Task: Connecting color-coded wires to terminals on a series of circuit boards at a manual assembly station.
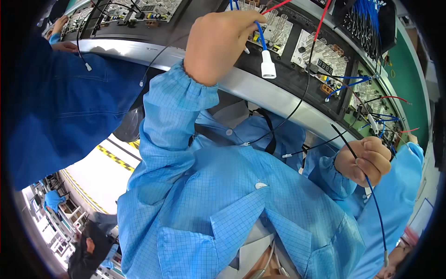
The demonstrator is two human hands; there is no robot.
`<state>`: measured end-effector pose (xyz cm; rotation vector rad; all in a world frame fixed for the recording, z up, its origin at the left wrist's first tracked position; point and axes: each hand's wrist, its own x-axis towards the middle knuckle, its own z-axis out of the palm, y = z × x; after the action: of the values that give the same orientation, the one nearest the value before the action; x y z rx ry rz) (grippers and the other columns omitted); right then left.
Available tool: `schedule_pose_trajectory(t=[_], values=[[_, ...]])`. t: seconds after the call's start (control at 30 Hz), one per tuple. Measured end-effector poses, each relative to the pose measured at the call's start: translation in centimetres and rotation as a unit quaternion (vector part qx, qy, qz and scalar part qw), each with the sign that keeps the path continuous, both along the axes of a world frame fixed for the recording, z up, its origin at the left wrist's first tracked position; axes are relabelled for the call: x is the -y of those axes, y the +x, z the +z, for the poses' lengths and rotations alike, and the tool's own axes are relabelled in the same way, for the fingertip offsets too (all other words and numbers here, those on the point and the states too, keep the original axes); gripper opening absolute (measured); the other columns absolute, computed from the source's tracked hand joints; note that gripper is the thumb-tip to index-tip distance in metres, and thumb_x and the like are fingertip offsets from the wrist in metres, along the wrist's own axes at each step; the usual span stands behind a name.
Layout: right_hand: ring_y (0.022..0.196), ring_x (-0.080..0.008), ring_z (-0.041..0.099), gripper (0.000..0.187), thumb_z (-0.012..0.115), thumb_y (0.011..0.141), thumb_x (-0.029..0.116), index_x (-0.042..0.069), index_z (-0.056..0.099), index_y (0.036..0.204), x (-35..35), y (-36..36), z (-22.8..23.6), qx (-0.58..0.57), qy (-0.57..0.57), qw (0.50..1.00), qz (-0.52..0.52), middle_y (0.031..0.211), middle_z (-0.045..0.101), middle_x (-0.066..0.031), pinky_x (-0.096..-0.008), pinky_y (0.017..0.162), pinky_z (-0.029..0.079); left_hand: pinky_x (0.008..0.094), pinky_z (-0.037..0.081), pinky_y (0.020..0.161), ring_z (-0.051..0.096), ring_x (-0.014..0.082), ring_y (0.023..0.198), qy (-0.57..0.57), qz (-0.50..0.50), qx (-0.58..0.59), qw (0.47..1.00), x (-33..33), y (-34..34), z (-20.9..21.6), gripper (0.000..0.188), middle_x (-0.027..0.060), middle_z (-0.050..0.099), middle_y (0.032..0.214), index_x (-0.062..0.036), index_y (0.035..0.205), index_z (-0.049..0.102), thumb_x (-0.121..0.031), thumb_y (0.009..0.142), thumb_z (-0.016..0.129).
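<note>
My left hand [216,44] is over the near edge of the bench, its thumb and fingers pinching a blue wire [261,35]. From that wire hangs a white plug connector [268,66], tilted slightly and apart from the boards. My right hand [364,162] is closed in a fist around a black cable [377,209], in front of the bench at the right. The cable's upper end sticks out above the fist, and its lower end has a small pale tip [386,259]. Near my left hand lies a circuit board [281,32] with clear cylindrical parts.
Another circuit board [320,58] with a small display sits on the dark bench, behind a metal rail [278,100]. Loose black leads hang over the rail. Blue wires [367,18] are bundled at the far right. Co-workers flank me: a dark blue garment [74,102] left, a light blue sleeve [402,186] right.
</note>
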<state>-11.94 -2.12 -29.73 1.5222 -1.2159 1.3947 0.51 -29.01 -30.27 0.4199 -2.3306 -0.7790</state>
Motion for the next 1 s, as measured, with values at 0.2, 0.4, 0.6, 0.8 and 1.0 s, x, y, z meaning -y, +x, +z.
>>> schedule_pose_trajectory(t=[0.2,0.4,0.6,0.8,1.0], values=[[0.067,-0.0196,0.049,0.034,0.052,0.094,0.036,0.008,0.051,0.075,-0.5,-0.7,0.4,-0.015,0.025,0.999,-0.021,0.076,0.046,-0.0063,-0.0273,0.049,0.047,0.0277,0.052,0.052,0.067,0.0196,0.057,-0.063,0.004,-0.003,0.998,0.4,-0.2,-0.2,0.016,0.0125,0.068,0.079,-0.0095,0.099,0.07,-0.012,0.084,0.066],[0.07,-0.0186,0.048,0.035,0.048,0.096,0.039,0.009,0.049,0.077,-0.5,-0.2,0.8,0.011,-0.033,0.996,-0.081,0.076,0.044,-0.0042,-0.0268,0.048,0.046,0.0283,0.051,0.05,0.066,0.0202,0.056,-0.084,-0.013,-0.03,0.996,0.3,-0.5,-0.4,0.014,0.0136,0.067,0.073,-0.008,0.097,0.07,-0.011,0.083,0.067],[0.071,-0.0198,0.052,0.034,0.044,0.099,0.036,0.008,0.049,0.081,-1.0,-0.5,0.9,-0.004,-0.005,0.994,-0.113,0.076,0.045,-0.0047,-0.027,0.05,0.045,0.028,0.051,0.049,0.066,0.021,0.056,-0.119,0.008,-0.001,0.993,1.2,0.1,-0.3,0.014,0.0123,0.067,0.072,-0.0079,0.096,0.07,-0.008,0.083,0.066],[0.069,-0.0181,0.051,0.034,0.044,0.099,0.035,0.009,0.05,0.078,-1.5,-0.9,1.8,-0.01,-0.001,0.989,-0.15,0.072,0.043,-0.0037,-0.0246,0.047,0.046,0.029,0.052,0.05,0.067,0.022,0.056,-0.131,-0.014,-0.015,0.991,0.5,-0.5,-0.2,0.016,0.0124,0.068,0.074,-0.0074,0.096,0.07,-0.002,0.082,0.063],[0.065,-0.0188,0.05,0.033,0.045,0.099,0.034,0.008,0.05,0.079,-2.3,-1.2,1.7,-0.015,-0.005,0.989,-0.15,0.071,0.043,-0.0047,-0.0256,0.049,0.047,0.031,0.053,0.052,0.067,0.022,0.058,-0.112,-0.038,-0.029,0.993,0.3,-0.9,-0.7,0.017,0.0129,0.068,0.077,-0.0073,0.095,0.07,-0.001,0.082,0.062]])
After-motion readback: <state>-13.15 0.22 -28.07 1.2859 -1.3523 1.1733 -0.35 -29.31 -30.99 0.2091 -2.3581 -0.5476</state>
